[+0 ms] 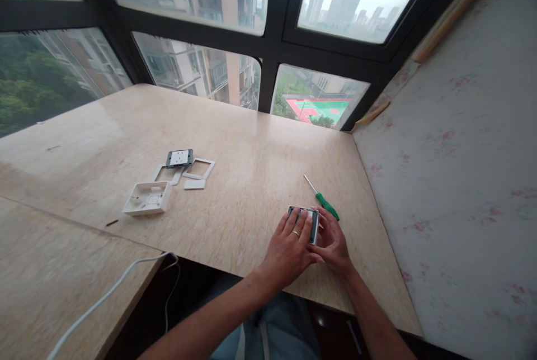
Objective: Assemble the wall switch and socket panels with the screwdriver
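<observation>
A wall socket [314, 228] with a dark mounting plate, seated in a white box, is between my two hands near the counter's front edge. My left hand [290, 245], with a ring on one finger, lies over its top, fingers pressed on the face and covering most of it. Around its right side and lower corner curls my right hand [331, 242], fingers closed on the edge. Just beyond my right hand lies a screwdriver [327, 205] with a green handle, its metal shaft pointing away to the left.
To the left are a white mounting box [146, 199], another socket [179, 158], white frames [199, 169] and a small white plate [194, 184]. A dark screw [112, 222] lies near the box. A white cable [113, 287] crosses the front edge. The papered wall [444, 181] bounds the right; windows stand behind.
</observation>
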Motion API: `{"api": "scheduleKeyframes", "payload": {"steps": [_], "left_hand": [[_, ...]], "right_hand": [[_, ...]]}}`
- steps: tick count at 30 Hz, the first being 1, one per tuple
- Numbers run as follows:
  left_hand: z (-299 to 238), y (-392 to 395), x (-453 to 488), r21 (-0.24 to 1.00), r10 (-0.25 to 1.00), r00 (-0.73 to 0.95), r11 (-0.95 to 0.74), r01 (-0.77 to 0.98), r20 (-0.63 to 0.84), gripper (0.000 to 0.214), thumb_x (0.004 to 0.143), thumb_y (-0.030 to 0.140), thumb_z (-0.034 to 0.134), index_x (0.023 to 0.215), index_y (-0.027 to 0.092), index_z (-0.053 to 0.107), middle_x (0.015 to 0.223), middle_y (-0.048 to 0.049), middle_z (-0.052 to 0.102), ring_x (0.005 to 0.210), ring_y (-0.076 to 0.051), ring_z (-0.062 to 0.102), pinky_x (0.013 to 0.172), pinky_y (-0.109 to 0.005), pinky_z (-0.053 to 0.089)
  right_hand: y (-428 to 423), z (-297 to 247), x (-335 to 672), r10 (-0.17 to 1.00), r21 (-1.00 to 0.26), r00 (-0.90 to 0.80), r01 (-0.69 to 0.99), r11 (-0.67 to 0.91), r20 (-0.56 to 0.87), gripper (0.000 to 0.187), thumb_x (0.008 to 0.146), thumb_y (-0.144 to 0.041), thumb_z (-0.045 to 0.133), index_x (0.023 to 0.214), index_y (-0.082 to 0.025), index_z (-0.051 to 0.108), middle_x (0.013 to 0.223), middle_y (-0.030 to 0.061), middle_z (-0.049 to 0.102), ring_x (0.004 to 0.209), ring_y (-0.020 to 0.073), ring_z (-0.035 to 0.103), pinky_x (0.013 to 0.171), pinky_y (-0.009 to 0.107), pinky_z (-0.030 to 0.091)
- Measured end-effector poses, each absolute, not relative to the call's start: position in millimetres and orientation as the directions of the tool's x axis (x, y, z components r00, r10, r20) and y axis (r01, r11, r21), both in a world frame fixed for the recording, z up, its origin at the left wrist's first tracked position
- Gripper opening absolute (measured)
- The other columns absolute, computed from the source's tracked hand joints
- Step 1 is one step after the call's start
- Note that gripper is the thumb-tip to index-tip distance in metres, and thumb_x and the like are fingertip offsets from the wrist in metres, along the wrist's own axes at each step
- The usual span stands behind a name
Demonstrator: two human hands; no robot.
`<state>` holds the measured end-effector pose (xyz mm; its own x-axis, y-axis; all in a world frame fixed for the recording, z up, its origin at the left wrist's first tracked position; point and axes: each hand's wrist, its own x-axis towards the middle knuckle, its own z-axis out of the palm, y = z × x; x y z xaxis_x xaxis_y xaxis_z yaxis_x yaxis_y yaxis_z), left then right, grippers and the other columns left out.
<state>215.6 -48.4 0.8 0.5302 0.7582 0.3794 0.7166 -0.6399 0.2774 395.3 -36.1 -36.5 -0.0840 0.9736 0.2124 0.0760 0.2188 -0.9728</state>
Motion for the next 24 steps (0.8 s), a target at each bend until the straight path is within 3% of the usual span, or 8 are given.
{"api": "scheduleKeyframes", "payload": {"steps": [7, 11, 14, 18, 21, 24], "left_hand": [[-0.5, -45.6, 220.1, 0.281, 0.757, 0.526, -0.64, 0.715, 0.387, 0.085, 0.089, 0.06, 0.057, 0.149, 0.006, 0.031, 0.152, -0.0237, 0.042, 0.149, -0.035, 0.024, 0.117, -0.051, 0.029], [-5.0, -45.1, 215.4, 0.352, 0.772, 0.523, -0.632, 0.69, 0.361, 0.085, 0.09, 0.057, 0.059, 0.151, 0.008, 0.027, 0.155, -0.0234, 0.037, 0.15, -0.036, 0.018, 0.117, -0.055, 0.029], [-17.4, -45.5, 202.9, 0.462, 0.773, 0.526, -0.634, 0.621, 0.353, 0.085, 0.093, 0.053, 0.056, 0.156, 0.013, 0.013, 0.16, -0.0231, 0.027, 0.151, -0.036, 0.011, 0.117, -0.06, 0.027], [-36.4, -37.5, 181.2, 0.629, 0.838, 0.413, -0.542, 0.557, 0.357, 0.106, 0.09, 0.045, 0.064, 0.155, 0.015, -0.014, 0.162, -0.0278, 0.013, 0.152, -0.037, 0.007, 0.116, -0.06, 0.031], [-42.5, -23.0, 167.5, 0.692, 0.855, 0.408, -0.506, 0.516, 0.321, 0.117, 0.082, 0.039, 0.074, 0.155, 0.017, -0.015, 0.161, -0.0283, 0.015, 0.15, -0.039, 0.019, 0.114, -0.06, 0.035], [-42.2, -10.0, 158.9, 0.72, 0.834, 0.441, -0.526, 0.453, 0.332, 0.123, 0.073, 0.033, 0.081, 0.156, 0.018, -0.008, 0.155, -0.0262, 0.033, 0.142, -0.037, 0.04, 0.108, -0.057, 0.043]], "right_hand": [[-35.0, -38.9, 393.5, 0.973, -0.972, -0.048, 0.05, 0.229, 0.227, 0.09, 0.063, -0.036, 0.09, 0.139, -0.03, 0.043, 0.144, 0.0139, 0.05, 0.134, 0.0325, 0.05, 0.109, 0.053, 0.045], [-32.8, -41.1, 392.4, 0.974, -0.972, -0.053, 0.07, 0.226, 0.222, 0.092, 0.063, -0.04, 0.089, 0.141, -0.03, 0.041, 0.145, 0.0151, 0.049, 0.135, 0.0327, 0.05, 0.108, 0.052, 0.046], [-31.6, -43.7, 393.0, 0.97, -0.966, -0.071, 0.1, 0.239, 0.233, 0.093, 0.065, -0.039, 0.088, 0.143, -0.03, 0.039, 0.146, 0.0147, 0.049, 0.135, 0.032, 0.05, 0.11, 0.054, 0.043], [-29.5, -48.2, 395.3, 0.959, -0.948, -0.123, 0.163, 0.273, 0.255, 0.097, 0.065, -0.039, 0.088, 0.146, -0.029, 0.035, 0.15, 0.0142, 0.046, 0.137, 0.0321, 0.048, 0.113, 0.057, 0.038], [-28.2, -49.3, 396.7, 0.95, -0.928, -0.181, 0.231, 0.291, 0.253, 0.099, 0.066, -0.037, 0.087, 0.149, -0.028, 0.034, 0.151, 0.0146, 0.045, 0.139, 0.0317, 0.045, 0.115, 0.056, 0.035], [-28.0, -47.5, 397.3, 0.946, -0.902, -0.208, 0.307, 0.303, 0.247, 0.1, 0.065, -0.036, 0.088, 0.15, -0.026, 0.035, 0.152, 0.0147, 0.046, 0.14, 0.0321, 0.045, 0.115, 0.055, 0.035]]}}
